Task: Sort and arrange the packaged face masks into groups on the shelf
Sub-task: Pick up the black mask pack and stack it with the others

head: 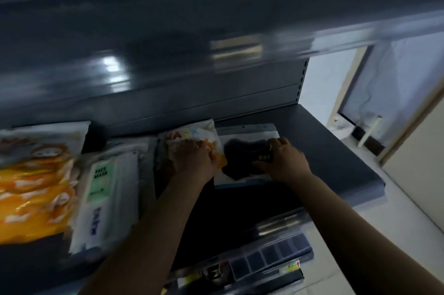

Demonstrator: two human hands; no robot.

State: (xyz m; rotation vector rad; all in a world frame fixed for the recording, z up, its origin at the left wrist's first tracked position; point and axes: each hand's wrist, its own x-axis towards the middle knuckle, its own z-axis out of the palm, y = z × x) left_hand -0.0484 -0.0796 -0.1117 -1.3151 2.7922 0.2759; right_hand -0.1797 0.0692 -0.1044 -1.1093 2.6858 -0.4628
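On a dark grey metal store shelf (336,150), blurred by camera motion, packaged face masks lie in loose groups. At far left sits a stack of glossy orange-and-white packs with a cartoon animal print (36,186). Just beside it lies a pile of white packs, the top one carrying a pale green "FACE MASK" label (105,189). Nearer the middle, the person's left hand (192,160) rests palm-down with fingers spread on a white pack printed with orange and blue lettering (192,138), which leans toward the shelf's back panel; whether the fingers curl round its edge cannot be told. Touching that pack on the right lies a clear flat pack holding a black mask (240,150), set on the shelf surface toward the back. The right hand (283,160) grips this pack's right side, thumb and curled fingers pinching near a small dark label. At far right, beyond the shelf's end, a pale wall and door frame (346,93) show.
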